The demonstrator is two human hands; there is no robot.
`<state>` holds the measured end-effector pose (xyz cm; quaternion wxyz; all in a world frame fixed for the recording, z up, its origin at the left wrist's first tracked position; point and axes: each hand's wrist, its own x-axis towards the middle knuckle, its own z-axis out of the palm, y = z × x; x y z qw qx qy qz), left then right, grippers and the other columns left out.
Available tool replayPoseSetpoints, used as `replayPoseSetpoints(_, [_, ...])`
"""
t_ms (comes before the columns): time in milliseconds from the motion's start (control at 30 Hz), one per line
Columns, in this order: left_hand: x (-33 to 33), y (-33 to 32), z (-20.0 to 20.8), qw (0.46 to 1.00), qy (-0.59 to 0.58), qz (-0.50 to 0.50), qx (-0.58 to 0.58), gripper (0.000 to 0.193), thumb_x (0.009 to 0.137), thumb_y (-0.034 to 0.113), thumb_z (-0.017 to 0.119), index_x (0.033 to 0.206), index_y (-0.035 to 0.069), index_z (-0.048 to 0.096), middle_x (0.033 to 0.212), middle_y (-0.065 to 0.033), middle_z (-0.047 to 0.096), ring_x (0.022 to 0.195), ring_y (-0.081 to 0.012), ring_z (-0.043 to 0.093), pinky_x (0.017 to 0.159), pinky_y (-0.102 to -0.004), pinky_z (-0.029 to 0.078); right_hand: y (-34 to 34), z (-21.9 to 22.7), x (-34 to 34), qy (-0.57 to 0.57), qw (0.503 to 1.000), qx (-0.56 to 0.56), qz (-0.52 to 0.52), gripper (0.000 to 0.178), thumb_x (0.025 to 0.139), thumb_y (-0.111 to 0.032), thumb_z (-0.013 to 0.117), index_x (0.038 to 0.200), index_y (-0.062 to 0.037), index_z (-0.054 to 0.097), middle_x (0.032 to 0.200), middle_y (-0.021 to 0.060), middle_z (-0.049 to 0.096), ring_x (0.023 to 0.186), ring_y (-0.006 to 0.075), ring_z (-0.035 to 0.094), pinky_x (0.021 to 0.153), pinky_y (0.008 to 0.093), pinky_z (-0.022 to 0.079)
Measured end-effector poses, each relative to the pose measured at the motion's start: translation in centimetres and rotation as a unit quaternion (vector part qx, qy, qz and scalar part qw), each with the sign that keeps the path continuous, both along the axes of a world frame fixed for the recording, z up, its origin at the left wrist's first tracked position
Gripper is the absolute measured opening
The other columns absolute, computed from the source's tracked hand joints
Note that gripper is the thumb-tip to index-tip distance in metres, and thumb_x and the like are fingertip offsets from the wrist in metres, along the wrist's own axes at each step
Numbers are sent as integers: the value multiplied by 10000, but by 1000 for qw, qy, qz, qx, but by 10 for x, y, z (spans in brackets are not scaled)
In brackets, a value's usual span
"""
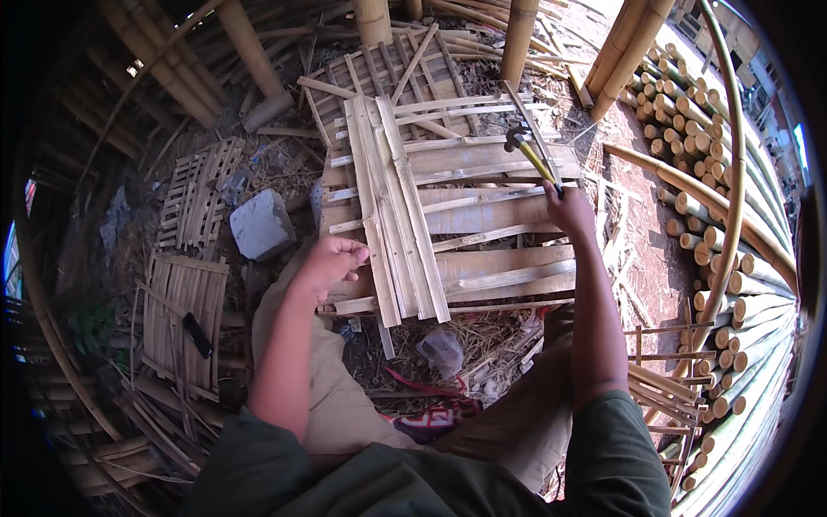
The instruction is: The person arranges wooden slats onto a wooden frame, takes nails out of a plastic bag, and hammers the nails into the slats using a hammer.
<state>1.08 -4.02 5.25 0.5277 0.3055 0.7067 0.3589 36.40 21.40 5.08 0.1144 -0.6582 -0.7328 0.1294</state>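
My right hand (569,212) is closed round the handle of a claw hammer (536,158). The hammer has a yellow and black handle and a dark head, and is raised over the right side of the bamboo slats. My left hand (332,261) is at the left edge of several long bamboo strips (389,207), with thumb and fingers pinched together. Whatever sits in that pinch is too small to make out. Those long strips lie side by side across several crosswise bamboo slats (482,199), which rest on wide flat boards (551,161).
Upright bamboo posts (519,43) stand at the back. Cut bamboo poles (749,319) are stacked on the right. To the left are a pale stone block (262,226), small slatted panels (201,191) and a black phone-like object (197,334). A crumpled plastic bag (441,351) lies between my legs.
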Motion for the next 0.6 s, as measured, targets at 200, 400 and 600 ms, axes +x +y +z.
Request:
replayPoseSetpoints(200, [-7, 6, -7, 997, -68, 32, 5, 213, 941, 180, 650, 1047, -4, 664, 1004, -33, 648, 875, -123, 602, 772, -344, 557, -19, 8, -3, -55, 994, 80, -52, 632, 915, -589, 528, 870, 12, 720, 1040, 208, 642, 975, 389, 627, 837, 467, 503])
replayPoseSetpoints(400, [-1, 16, -11, 987, -150, 53, 21, 213, 966, 176, 608, 1082, 3, 646, 1016, -38, 641, 889, -154, 607, 797, -378, 559, -46, 36, 8, 32, 987, -96, -124, 640, 912, -573, 542, 921, 41, 721, 1097, 299, 627, 962, 443, 651, 854, 493, 502])
replayPoseSetpoints(600, [4, 24, -15, 984, -138, 113, -3, 211, 938, 220, 656, 1045, 38, 664, 911, 17, 611, 757, -102, 551, 601, -256, 489, -74, 12, 25, 55, 988, -29, -140, 618, 920, -551, 547, 914, 43, 720, 1070, 292, 617, 956, 429, 626, 867, 500, 483])
